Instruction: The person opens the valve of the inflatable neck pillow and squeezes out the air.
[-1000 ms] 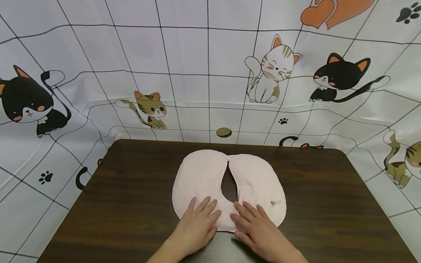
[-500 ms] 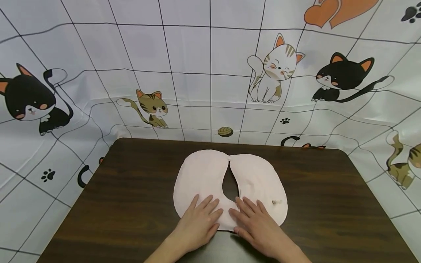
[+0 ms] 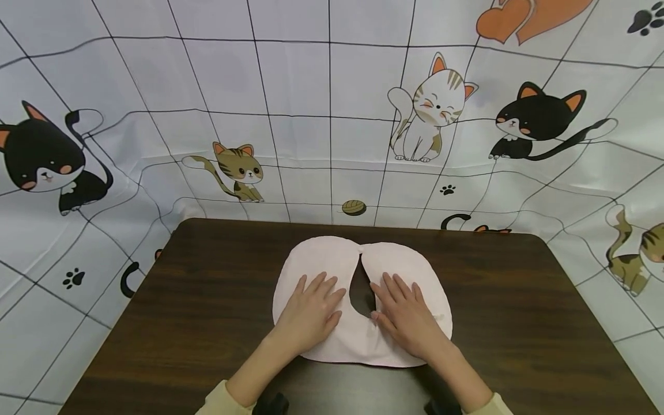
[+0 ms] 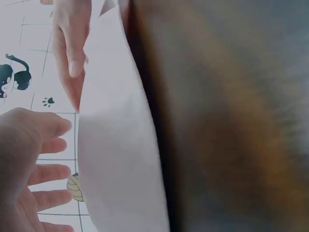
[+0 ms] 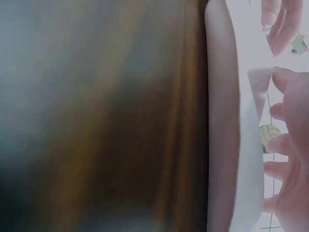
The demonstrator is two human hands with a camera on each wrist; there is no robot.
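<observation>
A pale pink U-shaped neck pillow (image 3: 324,256) lies flat on the dark wood table, its two ends meeting at the far side around a narrow gap. My left hand (image 3: 310,311) is over its left arm, fingers straight and spread. On the other arm of the pillow is my right hand (image 3: 407,317), also with straight fingers. Neither hand grips anything. From the side, the left wrist view has the pillow's edge (image 4: 123,145) close by my left fingers. The right wrist view has its thick side (image 5: 224,121) near my right hand (image 5: 294,159).
The dark wood-grain table (image 3: 207,276) extends to both sides of the pillow and reflects light at its near edge. Behind and beside it hangs a white sheet (image 3: 295,75) with a grid and cartoon cats.
Both hands have moved forward from the pillow's near curve onto its two arms. The near edge is uncovered, and sleeve cuffs now show. The pillow stays in place.
</observation>
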